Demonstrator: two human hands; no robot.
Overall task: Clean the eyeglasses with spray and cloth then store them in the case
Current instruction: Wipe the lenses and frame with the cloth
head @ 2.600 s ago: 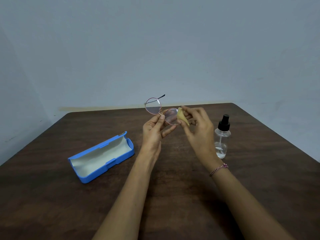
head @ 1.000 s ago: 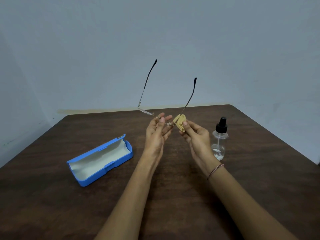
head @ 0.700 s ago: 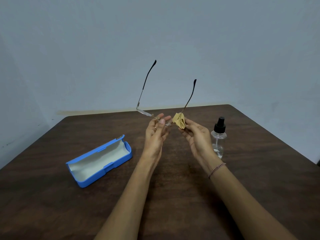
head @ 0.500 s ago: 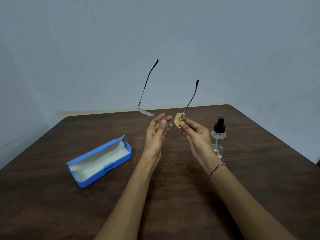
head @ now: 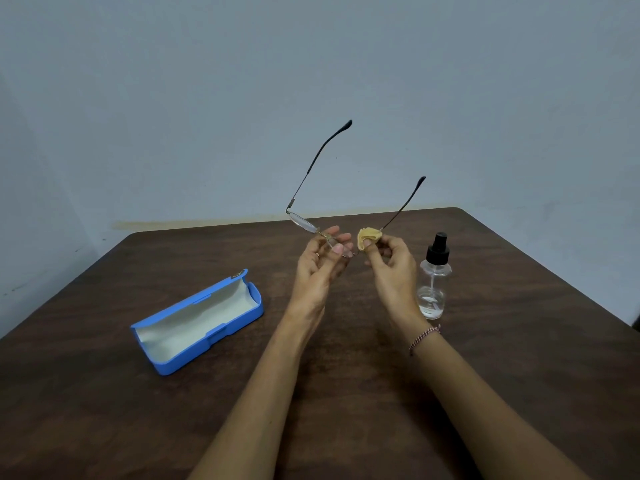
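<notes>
I hold thin metal eyeglasses [head: 303, 221] above the table, lenses facing down and both temples pointing up and away. My left hand [head: 320, 268] pinches the frame at the bridge. My right hand [head: 393, 263] pinches a small folded yellow cloth [head: 367, 237] around the right lens, which the cloth hides. The blue case [head: 197, 322] lies open on the table to the left, its pale lining showing. A clear spray bottle [head: 434, 282] with a black nozzle stands upright just right of my right hand.
The dark wooden table [head: 519, 341] has its far edge close to a plain grey wall [head: 311, 81]. Its right edge slants down toward the lower right. My forearms reach in from the bottom of the view.
The glasses were turned from lenses upright to lenses down with temples up. Over the last second they tilted slightly right, and the cloth shifted around the right lens.
</notes>
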